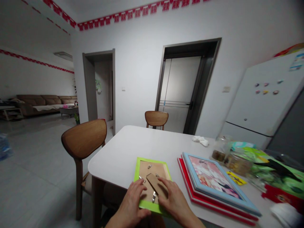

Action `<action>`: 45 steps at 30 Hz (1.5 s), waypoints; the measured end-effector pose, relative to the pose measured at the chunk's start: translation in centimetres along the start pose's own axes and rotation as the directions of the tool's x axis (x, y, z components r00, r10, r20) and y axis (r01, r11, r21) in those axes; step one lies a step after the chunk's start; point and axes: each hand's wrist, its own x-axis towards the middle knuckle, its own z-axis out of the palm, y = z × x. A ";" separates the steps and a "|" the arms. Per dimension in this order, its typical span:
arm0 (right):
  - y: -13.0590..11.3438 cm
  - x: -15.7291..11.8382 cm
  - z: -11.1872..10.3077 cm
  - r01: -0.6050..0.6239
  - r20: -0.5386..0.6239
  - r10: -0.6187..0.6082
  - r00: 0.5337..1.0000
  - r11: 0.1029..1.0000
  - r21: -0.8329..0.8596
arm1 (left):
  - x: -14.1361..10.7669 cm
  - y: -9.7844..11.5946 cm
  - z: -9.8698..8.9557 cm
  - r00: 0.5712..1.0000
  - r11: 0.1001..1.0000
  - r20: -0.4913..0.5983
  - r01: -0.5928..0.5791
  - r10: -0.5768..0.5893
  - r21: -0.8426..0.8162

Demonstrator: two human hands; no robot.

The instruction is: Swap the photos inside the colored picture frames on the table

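Two hands are at work on one green frame: the left hand (134,196) at its left side, the right hand (174,196) at its right. The fingers of both are loosely bent and spread over the frame; whether either hand truly grips it, I cannot tell. The green frame (150,206) lies back up at the near edge of the white bench (142,139). Its brown backing (145,170) carries four metal clips (154,197) and one stand (155,184); the left fingertips are beside one clip, the right fingers over the stand.

Just right of it is a stack: one blue frame (213,180) with a pink picture, on top of red framing (186,183) whose number of pieces is unclear. Beyond the stack stand two clear jars, one taller (218,152) and one lower (238,163), with one yellow packet (236,178) nearby. One crumpled white tissue (200,140) lies toward the far edge, and one red item (282,198) at the right among green packaging (261,155).

Two wooden chairs stand at the bench, one left (85,139), one far (156,118). The white refrigerator (256,104) bears six small magnets (265,92) in two rows.
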 end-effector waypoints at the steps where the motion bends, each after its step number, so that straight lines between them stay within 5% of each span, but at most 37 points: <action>1: 0.0 0.1 -0.2 -0.021 -0.024 0.022 0.999 0.998 0.053 | -0.1 -0.1 0.0 0.999 1.000 -0.041 -0.006 0.005 -0.015; 4: 0.0 0.4 -1.3 -0.103 -0.062 0.125 0.990 0.955 0.277 | -0.2 0.1 -0.1 0.987 0.999 -0.161 -0.026 0.021 -0.024; 7: 0.4 0.8 -2.5 -0.143 -0.064 0.202 0.977 0.852 0.503 | 0.1 0.9 -0.1 0.985 0.998 -0.163 -0.056 0.058 0.016; 11: 1.0 1.3 -3.9 -0.127 -0.175 0.306 0.936 0.755 0.643 | 1.0 1.9 0.0 0.993 0.990 -0.007 -0.116 0.117 0.077; 16: 1.4 1.4 -5.5 -0.053 -0.273 0.338 0.901 0.708 0.704 | 1.3 2.3 -0.1 0.953 0.967 0.275 -0.179 0.124 0.182; 27: 2.0 1.1 -6.4 -0.102 -0.248 0.330 0.911 0.762 0.639 | 0.9 2.2 -2.3 0.981 0.953 0.191 -0.074 0.017 0.295; 40: 1.6 0.7 -7.6 -0.145 -0.185 0.224 0.957 0.920 0.363 | 1.9 2.4 -1.4 0.977 0.949 0.214 -0.076 0.010 0.305; 45: 0.3 0.3 -7.8 -0.128 -0.021 0.139 0.990 0.952 0.277 | 0.9 2.3 -0.9 0.988 0.972 0.156 -0.037 0.000 0.234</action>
